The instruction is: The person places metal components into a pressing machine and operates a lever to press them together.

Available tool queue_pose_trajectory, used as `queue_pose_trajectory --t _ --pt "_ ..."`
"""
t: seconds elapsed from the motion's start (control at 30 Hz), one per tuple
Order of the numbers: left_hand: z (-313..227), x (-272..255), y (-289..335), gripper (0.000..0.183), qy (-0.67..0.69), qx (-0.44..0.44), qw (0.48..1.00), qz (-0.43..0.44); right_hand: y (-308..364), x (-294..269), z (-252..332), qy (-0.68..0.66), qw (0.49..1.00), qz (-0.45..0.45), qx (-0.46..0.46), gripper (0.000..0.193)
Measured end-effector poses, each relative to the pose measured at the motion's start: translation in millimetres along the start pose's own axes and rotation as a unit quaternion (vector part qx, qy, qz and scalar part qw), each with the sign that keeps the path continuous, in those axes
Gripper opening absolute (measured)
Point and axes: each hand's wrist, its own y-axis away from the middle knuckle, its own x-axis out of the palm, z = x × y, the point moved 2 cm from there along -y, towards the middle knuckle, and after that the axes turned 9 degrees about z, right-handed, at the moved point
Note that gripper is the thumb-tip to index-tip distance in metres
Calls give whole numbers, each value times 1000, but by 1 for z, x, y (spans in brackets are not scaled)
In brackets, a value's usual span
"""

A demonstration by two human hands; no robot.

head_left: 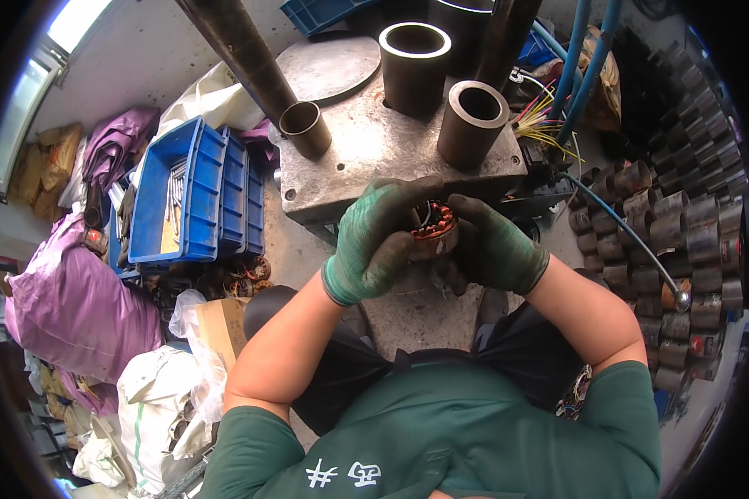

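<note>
Between my gloved hands is a motor stator point(435, 235), a short round core with orange-red copper windings and a few pale wires showing at its top. My left hand point(373, 237), in a green glove with dark, soiled fingers, is closed around its left side. From the other side my right hand point(501, 249), gloved the same way, grips it with bent fingers. Both hands hold it in front of the near edge of a steel machine bed point(362, 158). The fingers and palms hide much of the core's lower part.
Thick steel sleeves point(473, 126) and a thinner tube point(305, 131) stand on the bed near a round column point(240, 54). Blue crates point(193, 204) and purple sacks point(87, 291) lie left. Stacked metal cylinders point(670, 237) fill the right, behind a blue hose point(620, 220).
</note>
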Motion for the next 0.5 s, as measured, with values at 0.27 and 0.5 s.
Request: queue_pose_trajectory --t 0.27,0.5 --pt "6 9 -3 51 65 36 991 -115 3 -17 -6 74 996 4 -50 46" --pt "12 2 -7 48 92 50 978 -183 18 -2 9 259 959 -110 -30 56"
